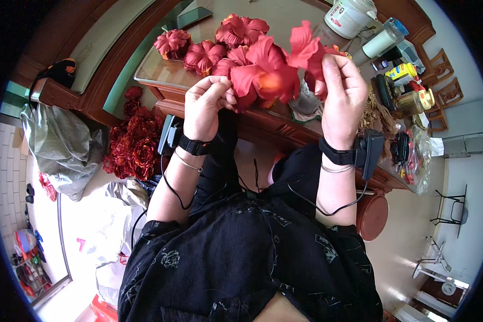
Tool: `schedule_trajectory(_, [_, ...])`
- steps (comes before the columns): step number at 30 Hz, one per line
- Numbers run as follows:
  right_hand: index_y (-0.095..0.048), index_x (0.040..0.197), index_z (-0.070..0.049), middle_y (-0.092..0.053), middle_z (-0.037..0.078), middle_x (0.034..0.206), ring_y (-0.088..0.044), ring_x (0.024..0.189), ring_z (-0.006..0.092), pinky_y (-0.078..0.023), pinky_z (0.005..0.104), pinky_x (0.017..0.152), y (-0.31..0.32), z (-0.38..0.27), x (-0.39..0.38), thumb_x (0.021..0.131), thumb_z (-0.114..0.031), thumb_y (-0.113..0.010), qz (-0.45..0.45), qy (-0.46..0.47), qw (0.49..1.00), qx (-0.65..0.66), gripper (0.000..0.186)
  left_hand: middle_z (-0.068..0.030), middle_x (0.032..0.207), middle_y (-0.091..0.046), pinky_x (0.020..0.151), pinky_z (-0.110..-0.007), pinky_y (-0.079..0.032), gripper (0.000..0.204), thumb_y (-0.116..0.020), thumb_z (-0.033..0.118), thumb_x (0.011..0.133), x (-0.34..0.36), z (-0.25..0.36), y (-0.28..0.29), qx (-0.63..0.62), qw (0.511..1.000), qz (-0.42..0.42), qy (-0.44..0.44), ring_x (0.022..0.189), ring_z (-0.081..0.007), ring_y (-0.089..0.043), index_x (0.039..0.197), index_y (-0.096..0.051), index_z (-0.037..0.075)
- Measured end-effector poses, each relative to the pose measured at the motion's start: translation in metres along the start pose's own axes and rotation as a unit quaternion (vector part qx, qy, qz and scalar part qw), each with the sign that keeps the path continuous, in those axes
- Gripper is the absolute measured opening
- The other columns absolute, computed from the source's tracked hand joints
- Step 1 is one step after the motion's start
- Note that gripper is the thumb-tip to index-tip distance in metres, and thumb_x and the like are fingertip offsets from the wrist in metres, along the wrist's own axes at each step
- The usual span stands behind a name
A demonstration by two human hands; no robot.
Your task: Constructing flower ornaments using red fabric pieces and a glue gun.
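Holding up a red flower (265,64) over the near edge of the table (154,74), just before more blooms (205,56). Pinching left-side petals (242,80) between nearly closed fingers of the left hand (206,102), and right-side ones likewise in the right hand (343,94). Seemingly spreading petals into shape; probably calls next for a light, even pull, without tearing.

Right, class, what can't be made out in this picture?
All in the head view:
Red flower: stem hidden by petals.
Left hand: exact grip covered by its own fingers and petals.
Grey bag: contents hidden by its sides.
Red plastic object: cut off by the lower edge.
Distant colourful clutter: too small.
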State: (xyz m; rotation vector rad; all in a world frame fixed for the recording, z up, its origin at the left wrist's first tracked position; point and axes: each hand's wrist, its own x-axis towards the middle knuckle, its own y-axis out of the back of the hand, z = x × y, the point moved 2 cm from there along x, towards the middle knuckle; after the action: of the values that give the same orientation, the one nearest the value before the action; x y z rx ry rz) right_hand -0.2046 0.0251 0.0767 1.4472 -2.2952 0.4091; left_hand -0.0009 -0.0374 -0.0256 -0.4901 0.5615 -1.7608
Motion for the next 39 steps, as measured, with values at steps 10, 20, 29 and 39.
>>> schedule_trajectory(10, [-0.062, 0.1, 0.003, -0.064, 0.004, 0.095, -0.057, 0.086, 0.0091, -0.046, 0.0241, 0.079, 0.039, -0.009, 0.011, 0.094, -0.012, -0.056, 0.054, 0.029, 0.995, 0.074, 0.017, -0.0045, 0.073, -0.063, 0.052, -0.019, -0.045, 0.007, -0.059, 0.006, 0.087, 0.009, 0.001, 0.005, 0.047, 0.998, 0.05, -0.012, 0.058, -0.0095, -0.059, 0.088, -0.063, 0.001])
schedule_trajectory(20, [-0.065, 0.095, -0.001, -0.059, -0.005, 0.075, -0.05, 0.06, 0.0013, -0.038, 0.0159, 0.055, 0.022, -0.006, -0.016, 0.092, -0.013, -0.06, -0.01, -0.01, 1.0, -0.011, 0.013, -0.0011, 0.084, -0.061, 0.065, -0.018, -0.044, 0.023, -0.069, 0.009, 0.085, -0.027, 0.029, -0.051, 0.235, 0.959, -0.005, -0.156, 0.071, -0.0042, -0.054, 0.103, -0.058, -0.001])
schedule_trajectory(29, [-0.063, 0.09, 0.0, -0.063, 0.012, 0.079, -0.061, 0.07, 0.0252, -0.046, 0.0324, 0.062, -0.015, -0.001, -0.04, 0.086, -0.008, -0.063, -0.139, 0.128, 0.964, -0.184, 0.009, -0.0058, 0.102, -0.064, 0.082, -0.025, -0.048, 0.052, -0.079, 0.017, 0.077, -0.042, 0.024, -0.084, 0.16, 0.971, -0.167, -0.069, 0.092, -0.0106, -0.058, 0.118, -0.054, -0.003])
schedule_trajectory(39, [-0.05, 0.12, 0.001, -0.061, 0.013, 0.097, -0.061, 0.075, 0.0211, -0.05, 0.0285, 0.068, 0.011, -0.001, -0.049, 0.08, -0.025, -0.074, -0.008, 0.104, 0.966, -0.239, 0.053, -0.002, 0.089, -0.067, 0.065, -0.021, -0.048, 0.011, -0.061, 0.006, 0.09, -0.041, 0.014, -0.07, 0.065, 0.997, -0.043, -0.029, 0.074, -0.006, -0.06, 0.098, -0.066, 0.001])
